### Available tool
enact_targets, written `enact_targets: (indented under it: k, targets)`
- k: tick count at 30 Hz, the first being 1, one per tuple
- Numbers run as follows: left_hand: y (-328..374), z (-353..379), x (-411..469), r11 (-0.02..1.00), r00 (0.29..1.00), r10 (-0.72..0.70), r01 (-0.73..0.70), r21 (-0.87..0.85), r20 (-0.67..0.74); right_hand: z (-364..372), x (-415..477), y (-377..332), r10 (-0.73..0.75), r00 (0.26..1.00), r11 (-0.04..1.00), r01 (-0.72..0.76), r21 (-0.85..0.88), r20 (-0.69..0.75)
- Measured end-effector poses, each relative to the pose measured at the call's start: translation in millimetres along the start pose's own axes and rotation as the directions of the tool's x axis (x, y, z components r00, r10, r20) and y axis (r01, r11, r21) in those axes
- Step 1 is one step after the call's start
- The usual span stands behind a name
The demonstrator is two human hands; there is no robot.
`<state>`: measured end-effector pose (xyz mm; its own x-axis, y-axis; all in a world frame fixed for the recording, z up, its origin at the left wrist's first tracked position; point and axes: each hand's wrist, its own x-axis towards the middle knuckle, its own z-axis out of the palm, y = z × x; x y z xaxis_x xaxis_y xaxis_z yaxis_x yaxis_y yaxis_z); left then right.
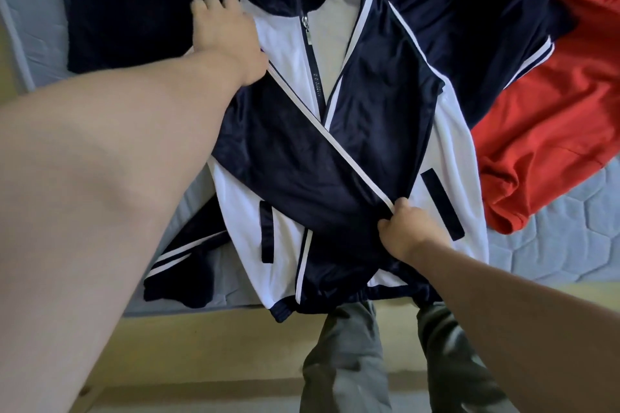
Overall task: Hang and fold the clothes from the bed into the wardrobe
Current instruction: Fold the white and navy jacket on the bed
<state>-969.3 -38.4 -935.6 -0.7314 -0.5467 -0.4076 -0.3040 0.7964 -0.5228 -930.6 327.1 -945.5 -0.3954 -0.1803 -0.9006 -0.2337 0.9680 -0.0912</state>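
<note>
You're early: left hand [224, 27] grips the jacket [288, 43] shoulder, right hand [407, 231] pinches its crossed sleeve [302, 151], red garment [553, 111] beside the jacket unfolded.

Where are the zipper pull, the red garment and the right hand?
zipper pull [308, 36]: head view, on its metal tab.
red garment [553, 117]: head view, on its flat middle.
right hand [407, 232]: head view, on the back of the hand.

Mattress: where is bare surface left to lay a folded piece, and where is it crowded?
Bare mattress shows at the right, bordered by the white side of the jacket and the red garment above, and at the top left, beside the navy clothes. The centre and top are covered by these clothes.
</note>
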Motion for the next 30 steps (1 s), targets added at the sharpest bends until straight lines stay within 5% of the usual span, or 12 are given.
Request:
enact_targets:
  k: [7, 11, 15, 18, 21, 25, 30]
  targets:
    - [15, 28, -33, 0.805, 0.935, -0.337, 0.223, -0.549, -0.113, -11, -3, 23, 0.046, 0.997, 0.996, -0.050, -0.069, -0.059]
    - [17, 54, -54, 0.545, 0.853, -0.491, 0.460, -0.701, 0.178, -18, -1, 39, 0.087, 0.993, 0.983, -0.098, -0.157, -0.074]
    - [24, 68, -68, 0.554, 0.854, -0.422, 0.509, -0.659, 0.304, -14, 2, 40, 0.091, 0.989, 0.962, -0.117, -0.248, -0.114]
    - [40, 51, -77, 0.652, 0.872, -0.488, 0.395, -0.647, 0.041, -11, 3, 30, 0.043, 0.965, 0.955, -0.116, -0.275, -0.260]
    - [64, 14, -69, 0.703, 0.924, -0.342, 0.130, -0.699, -0.172, -16, 6, 14, -0.020, 0.930, 0.979, -0.058, -0.198, -0.367]
    - [96, -43, -40, 0.531, 0.971, -0.174, -0.046, -0.846, -0.162, -31, 14, 2, 0.023, 0.918, 0.998, -0.041, -0.038, -0.395]
    - [124, -79, -8, 0.433, 0.995, -0.092, 0.017, -0.901, -0.026, -49, 16, -6, 0.045, 0.901, 0.979, 0.047, 0.199, -0.432]
